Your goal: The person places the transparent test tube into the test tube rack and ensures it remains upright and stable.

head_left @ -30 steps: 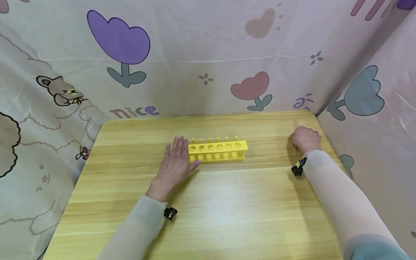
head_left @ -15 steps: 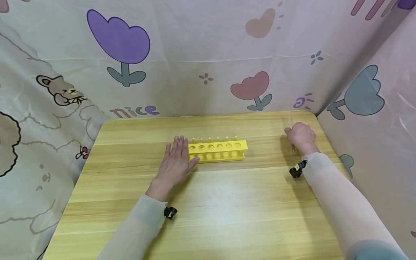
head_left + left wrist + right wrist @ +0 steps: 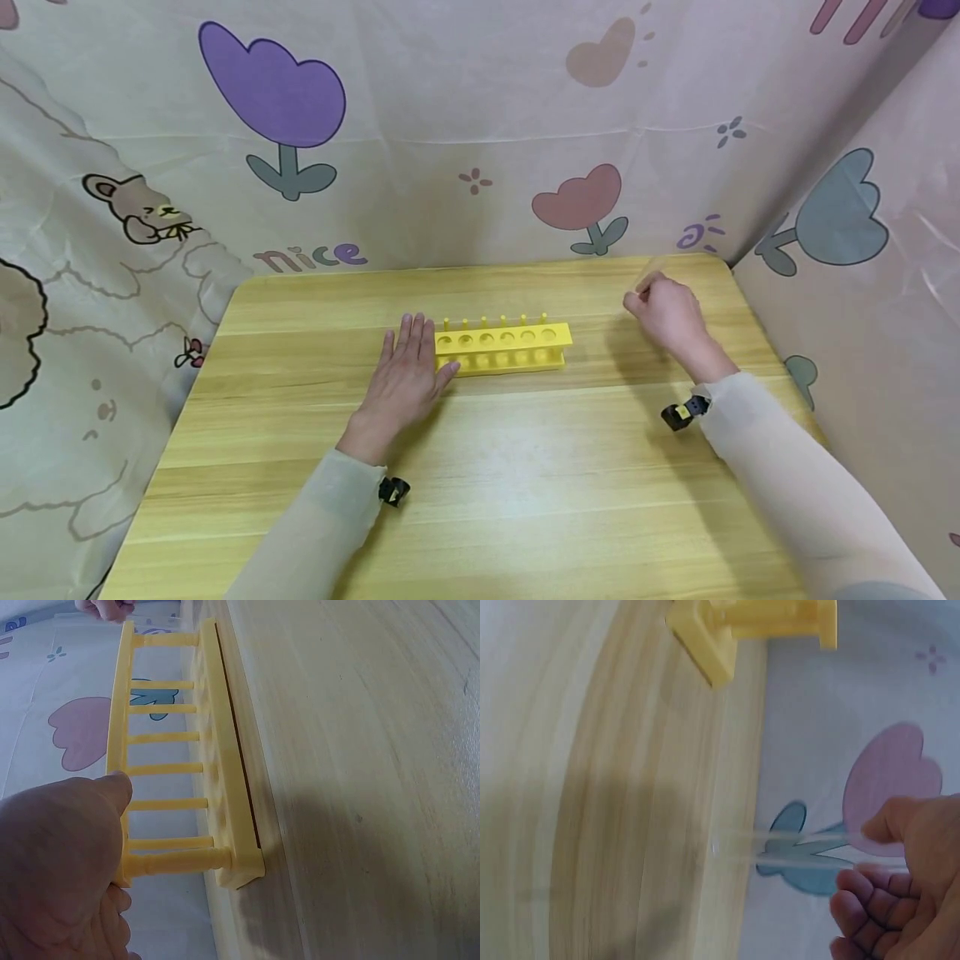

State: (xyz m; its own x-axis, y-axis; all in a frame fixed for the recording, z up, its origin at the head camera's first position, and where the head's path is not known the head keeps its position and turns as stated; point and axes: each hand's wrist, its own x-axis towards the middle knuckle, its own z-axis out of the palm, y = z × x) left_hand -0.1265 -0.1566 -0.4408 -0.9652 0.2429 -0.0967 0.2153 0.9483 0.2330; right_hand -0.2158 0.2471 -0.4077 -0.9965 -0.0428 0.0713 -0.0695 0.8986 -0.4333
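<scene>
A yellow test tube rack (image 3: 502, 337) with a row of round holes and short pegs along its back stands near the table's middle. My left hand (image 3: 401, 387) rests at its left end, fingers straight along that end. The left wrist view has the thumb against the edge of the rack's upper plate (image 3: 118, 712). To the right of the rack, my right hand (image 3: 673, 321) is raised over the table. It pinches a clear test tube (image 3: 810, 850) between thumb and fingers. In the head view the tube is faint and slants up past the hand. I see no tube in the rack.
The wooden table (image 3: 525, 500) ends at a printed curtain (image 3: 420, 167) behind. Another curtain side (image 3: 847, 350) runs close along the right edge, near my right arm. A small black camera sits on each wrist.
My right hand has lifted and moved left, away from the table's right edge, carrying the test tube, which has tilted. My left hand and the rack stay in place.
</scene>
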